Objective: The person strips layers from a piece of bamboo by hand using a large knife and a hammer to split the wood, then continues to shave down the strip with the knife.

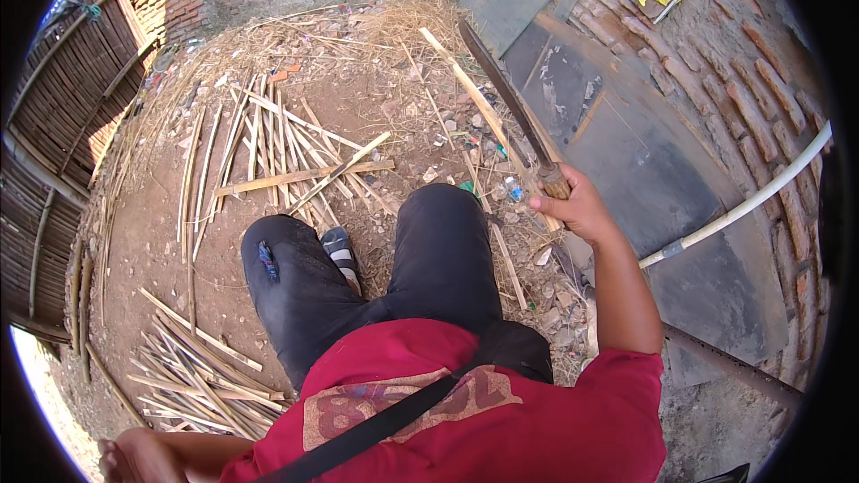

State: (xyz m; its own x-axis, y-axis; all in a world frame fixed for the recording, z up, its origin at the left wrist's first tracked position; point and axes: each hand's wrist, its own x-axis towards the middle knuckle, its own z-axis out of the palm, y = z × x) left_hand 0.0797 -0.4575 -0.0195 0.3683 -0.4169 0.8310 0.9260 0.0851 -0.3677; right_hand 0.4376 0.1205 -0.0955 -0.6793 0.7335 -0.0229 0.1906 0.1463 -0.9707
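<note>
My right hand (580,206) is closed round the wooden handle of a machete (506,85), its long dark blade pointing up and away to the left. Just beside the blade runs a pale split bamboo strip (477,98), whose near end passes close under that hand; whether the fingers touch it I cannot tell. At the lower left edge is my left hand (143,456), partly cut off and shadowed, its fingers loosely apart with nothing seen in them. Nearest to it lies a pile of split bamboo strips (201,376) on the ground.
A second heap of bamboo strips (286,148) lies on the dirt beyond my knees. Dark flat panels (608,116) lean by the brick wall (752,63) at right, crossed by a white pipe (743,206). A slatted bamboo wall (76,80) stands at left.
</note>
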